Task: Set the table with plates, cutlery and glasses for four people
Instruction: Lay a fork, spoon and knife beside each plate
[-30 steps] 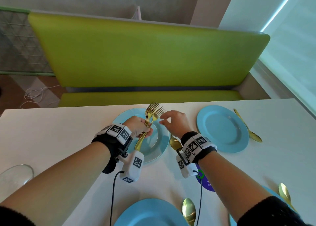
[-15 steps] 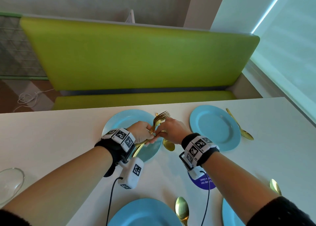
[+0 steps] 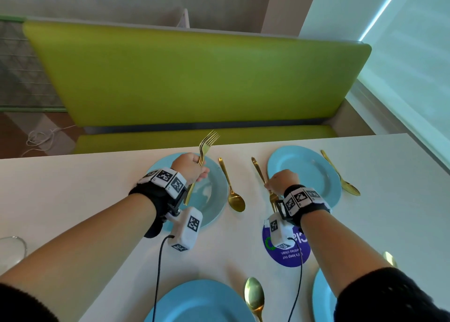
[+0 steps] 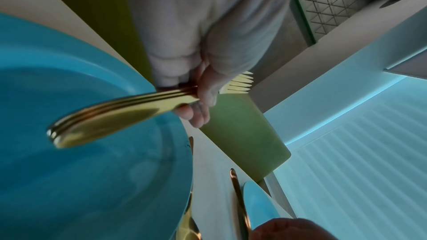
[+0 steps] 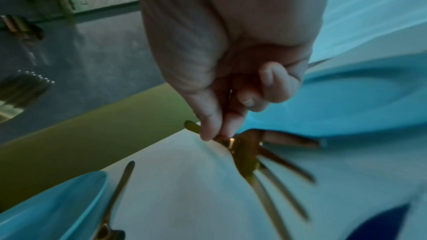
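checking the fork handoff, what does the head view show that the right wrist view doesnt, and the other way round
Only the head view shows the left hand gripping a bundle of forks tines up over the far left plate, plus the near plates and spoons.

Only the right wrist view shows the fingers pinching the single fork at its neck.

Both show the right hand holding that fork beside the far right plate.
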